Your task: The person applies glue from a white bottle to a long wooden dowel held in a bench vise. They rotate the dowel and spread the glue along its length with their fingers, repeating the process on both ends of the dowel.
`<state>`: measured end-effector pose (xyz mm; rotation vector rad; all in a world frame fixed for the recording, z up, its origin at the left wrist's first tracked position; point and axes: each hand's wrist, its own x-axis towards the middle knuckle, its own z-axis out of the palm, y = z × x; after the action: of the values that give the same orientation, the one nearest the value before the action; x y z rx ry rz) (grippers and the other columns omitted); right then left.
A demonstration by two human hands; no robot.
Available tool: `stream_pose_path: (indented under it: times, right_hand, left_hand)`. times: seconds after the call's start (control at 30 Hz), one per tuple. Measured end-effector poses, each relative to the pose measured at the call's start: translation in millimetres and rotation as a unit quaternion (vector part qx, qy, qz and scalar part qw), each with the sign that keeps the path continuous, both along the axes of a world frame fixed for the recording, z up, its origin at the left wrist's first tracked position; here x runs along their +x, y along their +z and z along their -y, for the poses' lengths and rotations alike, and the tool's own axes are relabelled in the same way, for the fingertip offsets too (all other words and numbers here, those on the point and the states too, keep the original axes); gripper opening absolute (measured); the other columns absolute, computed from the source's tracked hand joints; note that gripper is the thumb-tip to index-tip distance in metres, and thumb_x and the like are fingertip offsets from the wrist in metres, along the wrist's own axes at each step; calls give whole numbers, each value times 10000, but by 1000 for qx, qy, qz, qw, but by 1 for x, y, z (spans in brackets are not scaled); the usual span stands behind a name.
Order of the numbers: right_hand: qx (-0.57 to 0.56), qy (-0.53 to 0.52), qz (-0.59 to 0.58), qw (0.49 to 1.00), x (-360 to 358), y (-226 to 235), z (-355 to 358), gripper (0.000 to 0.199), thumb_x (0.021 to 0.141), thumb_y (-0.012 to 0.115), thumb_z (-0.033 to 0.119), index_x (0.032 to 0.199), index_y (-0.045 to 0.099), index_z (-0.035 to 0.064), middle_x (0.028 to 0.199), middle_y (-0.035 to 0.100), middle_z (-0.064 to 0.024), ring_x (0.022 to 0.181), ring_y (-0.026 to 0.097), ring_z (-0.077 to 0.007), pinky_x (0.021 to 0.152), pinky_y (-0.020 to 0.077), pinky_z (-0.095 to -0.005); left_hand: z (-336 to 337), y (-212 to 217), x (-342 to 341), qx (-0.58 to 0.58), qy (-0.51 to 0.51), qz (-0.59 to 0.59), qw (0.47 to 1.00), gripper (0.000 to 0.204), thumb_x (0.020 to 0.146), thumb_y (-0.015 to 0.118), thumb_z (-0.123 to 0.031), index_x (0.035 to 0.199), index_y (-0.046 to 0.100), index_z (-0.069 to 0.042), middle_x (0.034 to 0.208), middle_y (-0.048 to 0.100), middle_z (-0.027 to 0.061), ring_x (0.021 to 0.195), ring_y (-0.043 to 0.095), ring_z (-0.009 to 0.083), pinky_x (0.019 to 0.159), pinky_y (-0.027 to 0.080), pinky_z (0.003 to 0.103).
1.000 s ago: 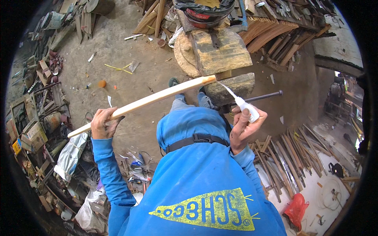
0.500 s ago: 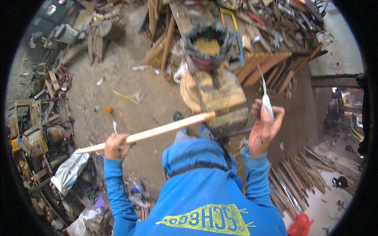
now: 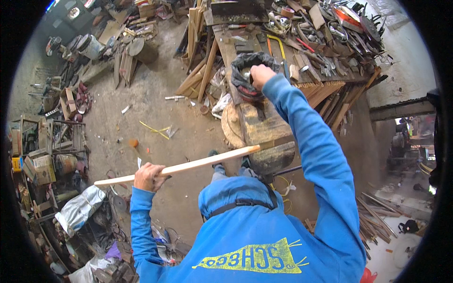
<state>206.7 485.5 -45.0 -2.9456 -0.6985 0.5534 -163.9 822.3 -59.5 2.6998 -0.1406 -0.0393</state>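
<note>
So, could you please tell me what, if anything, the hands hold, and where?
The left hand holds the wooden strip near its left end; the right hand's hold, over the bucket, is unclear.

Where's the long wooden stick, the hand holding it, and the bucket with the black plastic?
Wooden stick [image 3: 210, 161]: head view, on the pale stretch right of the hand.
Left hand [image 3: 149, 177]: head view, middle of the hand.
Bucket [image 3: 247, 92]: head view, on its wall below the plastic.

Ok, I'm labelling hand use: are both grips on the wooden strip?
No, only the left grip holds the wooden strip; the right grip is at the black-lined bucket.
</note>
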Motion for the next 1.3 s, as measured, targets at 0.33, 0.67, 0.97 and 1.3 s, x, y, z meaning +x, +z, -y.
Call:
stream_pose_path:
  times: [0.33, 0.67, 0.97, 1.3]
  right_hand:
    - [35, 91, 80, 992, -1, 21, 3, 256, 729, 632, -27, 966, 713, 25, 920, 685, -258, 930, 671, -416, 841, 539, -477]
    - [446, -99, 85, 885, -120, 66, 64, 232, 839, 750, 84, 1037, 635, 49, 847, 733, -100, 800, 726, -181, 689, 560, -295]
    - [376, -13, 50, 925, -219, -1, 89, 240, 745, 792, 53, 974, 766, 123, 1019, 728, -81, 944, 675, -231, 828, 521, -348]
    - [367, 54, 112, 922, -221, -6, 84, 336, 713, 774, 34, 1024, 771, 159, 1206, 682, -113, 1083, 628, -274, 979, 462, -405]
  left_hand:
    - [0, 0, 2, 0, 4, -4, 1000, 320, 666, 823, -179, 960, 724, -102, 838, 696, 68, 792, 640, 259, 701, 524, 378]
    - [1, 4, 4, -7, 3, -8, 1000, 290, 668, 796, -135, 942, 717, -83, 841, 708, 68, 775, 646, 256, 701, 528, 374]
    - [3, 7, 3, -4, 13, -15, 1000, 349, 639, 819, -153, 961, 709, -77, 883, 704, 67, 816, 647, 259, 722, 530, 371]
    - [4, 9, 4, -3, 18, -31, 999, 343, 650, 821, -164, 963, 715, -74, 888, 701, 81, 807, 657, 259, 719, 531, 374]
